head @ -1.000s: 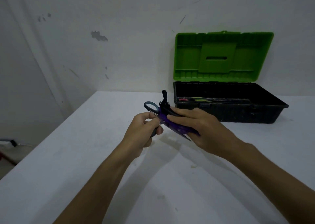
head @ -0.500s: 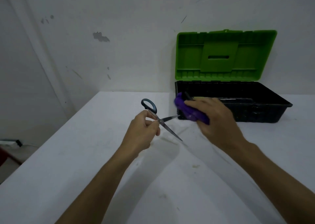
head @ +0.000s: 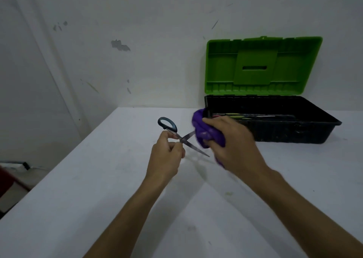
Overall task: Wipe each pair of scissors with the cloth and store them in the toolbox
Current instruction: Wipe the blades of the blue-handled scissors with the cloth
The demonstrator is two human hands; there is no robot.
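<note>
**Scissors and cloth held before the open toolbox**

The toolbox (head: 275, 128) sits at the table's (head: 98, 199) far right, against the wall (head: 137, 41), its lid (head: 261, 65) raised behind it. Other tools (head: 253, 116) lie inside. In front and to the left, above the table, the left hand (head: 167, 155) holds the scissors (head: 182, 138) — blades spread rightward. Just right of them, the right hand (head: 231, 144) grips the cloth (head: 204, 132), which touches the upper blade.

Nothing you can actually read here, no text, brand, number or sign anywhere you look. The toolbox (head: 271, 124) and its green lid (head: 263, 65) show only plain moulded plastic. Your scissors (head: 182, 138) and the purple cloth (head: 206, 132) carry no legible marking either.
</note>
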